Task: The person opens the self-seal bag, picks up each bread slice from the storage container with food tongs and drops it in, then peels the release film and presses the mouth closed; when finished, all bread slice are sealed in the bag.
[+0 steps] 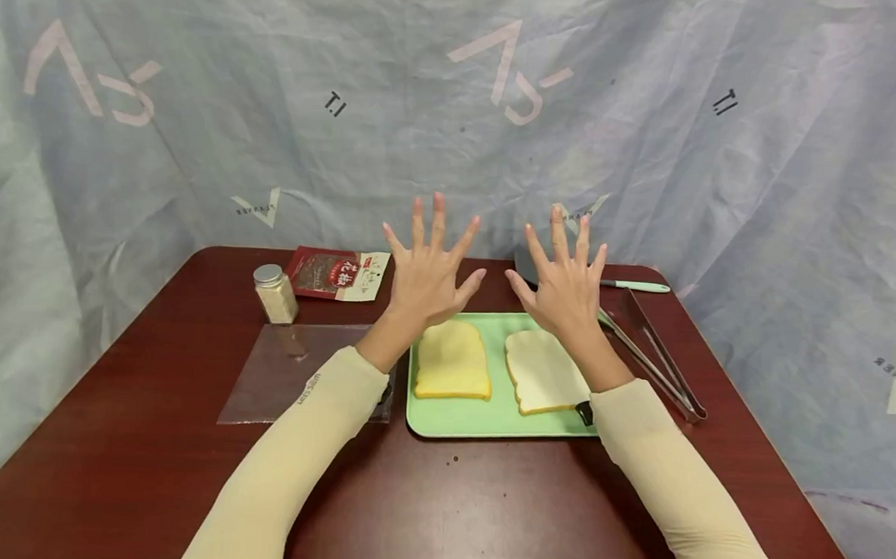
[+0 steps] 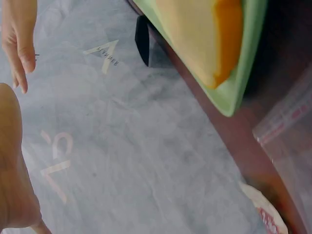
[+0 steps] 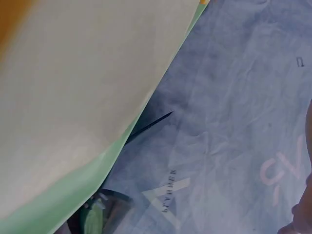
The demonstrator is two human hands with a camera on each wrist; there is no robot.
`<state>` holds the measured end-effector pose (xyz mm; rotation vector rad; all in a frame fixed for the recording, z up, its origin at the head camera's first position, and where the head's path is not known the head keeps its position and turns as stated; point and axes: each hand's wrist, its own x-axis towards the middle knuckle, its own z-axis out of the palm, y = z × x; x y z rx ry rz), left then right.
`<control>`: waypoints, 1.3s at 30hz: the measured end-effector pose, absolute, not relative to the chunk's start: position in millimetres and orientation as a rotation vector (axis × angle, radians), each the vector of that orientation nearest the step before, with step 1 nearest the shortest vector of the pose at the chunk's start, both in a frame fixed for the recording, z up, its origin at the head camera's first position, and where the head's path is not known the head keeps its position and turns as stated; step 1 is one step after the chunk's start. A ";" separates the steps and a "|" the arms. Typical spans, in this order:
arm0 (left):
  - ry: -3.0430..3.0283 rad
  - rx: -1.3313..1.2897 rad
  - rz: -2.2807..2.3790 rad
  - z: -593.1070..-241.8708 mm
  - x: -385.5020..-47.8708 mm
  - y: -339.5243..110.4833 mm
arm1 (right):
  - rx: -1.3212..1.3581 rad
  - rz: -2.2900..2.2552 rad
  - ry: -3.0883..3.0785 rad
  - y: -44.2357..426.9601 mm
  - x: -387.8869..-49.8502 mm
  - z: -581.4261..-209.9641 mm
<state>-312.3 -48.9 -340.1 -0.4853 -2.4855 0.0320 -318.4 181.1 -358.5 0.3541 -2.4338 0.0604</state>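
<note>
In the head view my left hand is raised with its fingers spread, above the left part of a light green tray. My right hand is likewise lifted, fingers spread wide, over the tray's right part. Neither hand holds anything. Two slices of bread lie on the tray: a yellowish slice at left and a whiter slice at right, the latter partly hidden by the right forearm. In the left wrist view the yellowish slice shows close up; the right wrist view has the whiter slice.
Left of the tray lies a clear plastic bag. Behind it stand a spice jar with a silver lid and a red-and-white packet. At right are metal tongs and a spatula. A grey cloth hangs behind the table.
</note>
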 end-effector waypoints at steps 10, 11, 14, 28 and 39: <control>-2.510 -0.661 -0.032 -337.8 -276.9 -93.6 | 0.525 0.228 -2.328 152.5 -291.3 -358.3; -2.515 -0.673 -0.019 -338.6 -273.3 -99.0 | 0.562 0.249 -2.319 148.8 -289.4 -359.0; -2.529 -0.706 -0.001 -342.4 -263.5 -113.8 | 0.687 0.282 -2.302 138.7 -284.1 -362.4; -2.973 -0.948 -0.688 -365.2 -247.7 -184.5 | 1.302 0.256 -2.347 81.3 -268.6 -376.3; -3.068 -1.114 -0.638 -378.7 -261.8 -215.9 | 1.623 0.134 -2.515 49.2 -271.9 -392.3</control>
